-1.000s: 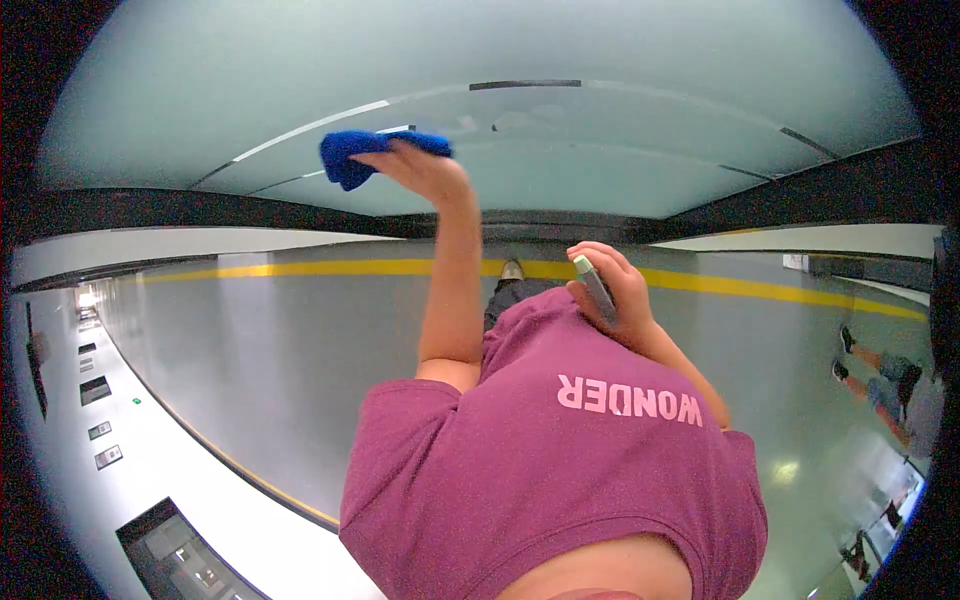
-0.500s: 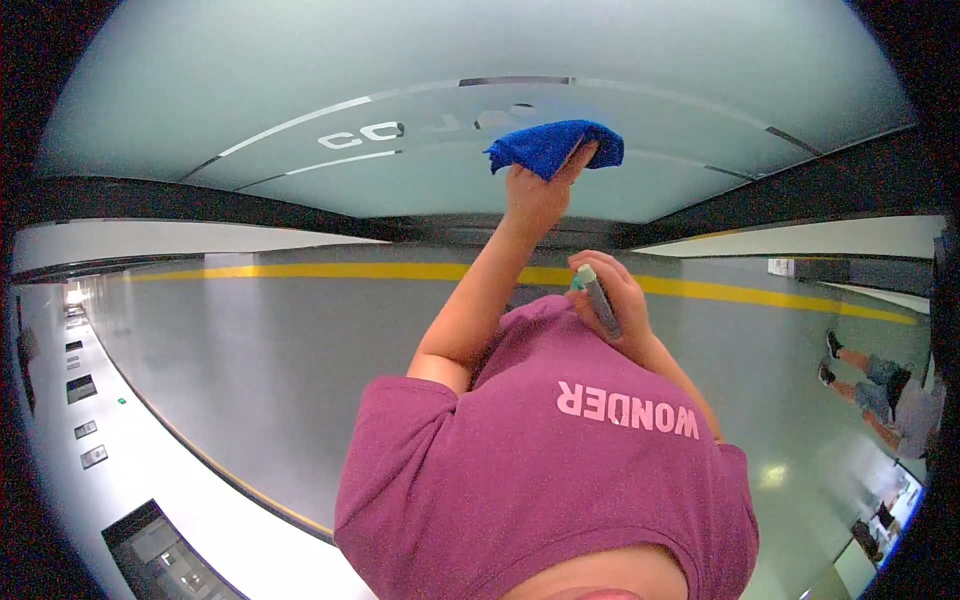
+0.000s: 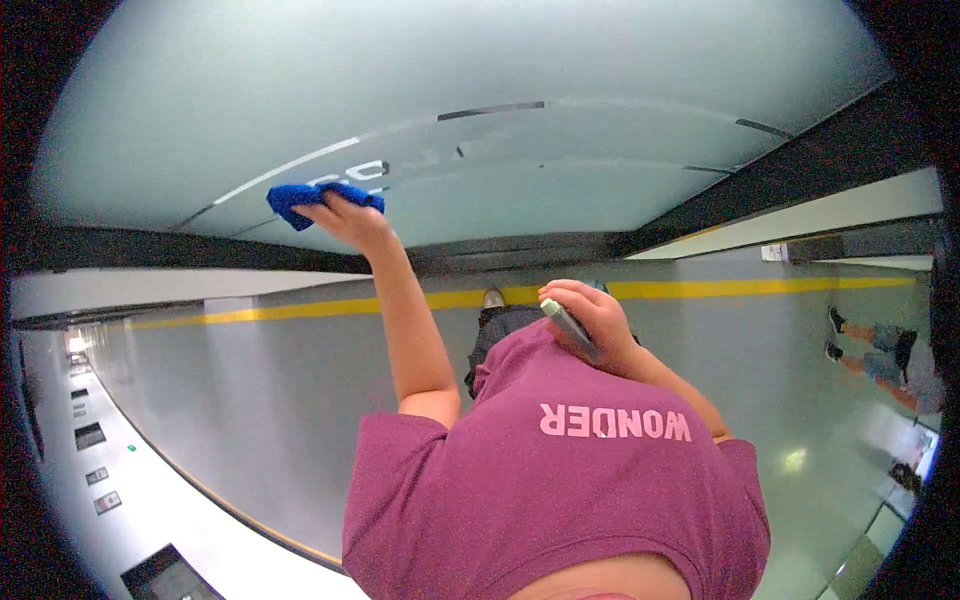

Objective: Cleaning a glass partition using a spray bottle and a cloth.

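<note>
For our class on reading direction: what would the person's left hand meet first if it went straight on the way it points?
Past the blue cloth it holds, the left hand would probably first meet the pale panel; cloth and panel may be touching, but depth is unclear in this view.

floor [image 3: 250, 400]: grey, glossy | yellow stripe [image 3: 700, 290]: runs across it | pale shoe [image 3: 493, 298]: at stripe

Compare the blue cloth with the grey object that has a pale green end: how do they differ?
The blue cloth is limp and creased; the grey object is straight and looks rigid. The left hand has the blue cloth out at the pale panel, while the right hand has the grey object near the purple shirt. Each is in one hand.
</note>
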A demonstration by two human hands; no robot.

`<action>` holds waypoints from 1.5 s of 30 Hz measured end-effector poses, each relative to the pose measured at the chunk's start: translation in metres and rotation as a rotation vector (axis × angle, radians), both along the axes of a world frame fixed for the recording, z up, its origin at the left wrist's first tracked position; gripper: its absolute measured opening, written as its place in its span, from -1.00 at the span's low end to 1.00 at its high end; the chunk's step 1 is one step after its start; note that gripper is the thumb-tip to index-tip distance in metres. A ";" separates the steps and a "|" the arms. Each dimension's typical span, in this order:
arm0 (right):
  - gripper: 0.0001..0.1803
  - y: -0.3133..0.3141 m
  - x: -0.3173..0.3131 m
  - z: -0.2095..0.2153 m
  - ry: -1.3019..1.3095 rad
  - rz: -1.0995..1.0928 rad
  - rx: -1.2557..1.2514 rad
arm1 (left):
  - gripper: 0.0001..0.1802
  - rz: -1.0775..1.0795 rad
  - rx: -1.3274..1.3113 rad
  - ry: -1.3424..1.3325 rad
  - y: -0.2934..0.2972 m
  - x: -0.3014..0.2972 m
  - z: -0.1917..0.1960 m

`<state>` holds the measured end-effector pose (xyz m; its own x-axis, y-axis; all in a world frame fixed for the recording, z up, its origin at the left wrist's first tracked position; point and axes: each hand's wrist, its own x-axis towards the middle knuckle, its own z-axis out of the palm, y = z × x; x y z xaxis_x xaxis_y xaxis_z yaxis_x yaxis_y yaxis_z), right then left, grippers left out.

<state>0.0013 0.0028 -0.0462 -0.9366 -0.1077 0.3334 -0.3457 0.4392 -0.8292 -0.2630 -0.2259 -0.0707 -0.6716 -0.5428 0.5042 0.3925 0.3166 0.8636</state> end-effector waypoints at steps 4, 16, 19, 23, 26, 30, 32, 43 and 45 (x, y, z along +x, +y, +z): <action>-0.53 -0.004 0.003 0.003 0.022 -0.041 -0.008 | -0.30 0.055 -0.084 -0.072 0.010 0.005 -0.001; -0.57 0.001 0.007 0.002 0.059 -0.238 0.022 | -0.55 -0.404 -0.796 0.392 0.154 0.063 -0.013; -0.57 0.006 0.010 0.021 0.083 -0.265 -0.064 | -0.61 -0.729 -0.609 0.358 0.165 0.074 -0.011; -0.56 0.010 0.004 0.067 -0.027 -0.247 -0.227 | -0.57 -1.088 -0.434 0.232 0.172 0.101 -0.006; -0.54 0.016 -0.003 0.075 -0.172 -0.192 -0.421 | -0.60 -1.684 0.432 -0.578 0.167 0.124 -0.045; -0.41 0.017 -0.008 0.039 -0.128 -0.205 -0.403 | -0.53 -1.839 0.727 -0.993 0.167 0.141 -0.090; -0.25 0.018 -0.011 0.049 -0.266 -0.126 -0.593 | -0.49 -1.848 0.835 -1.092 0.163 0.148 -0.116; -0.03 0.009 -0.008 0.047 -0.330 0.044 -0.458 | -0.44 -1.957 0.597 -0.815 0.163 0.148 -0.131; -0.06 0.014 -0.013 0.041 -0.239 -0.010 -0.411 | -0.46 -2.074 0.617 -0.164 0.152 0.150 -0.045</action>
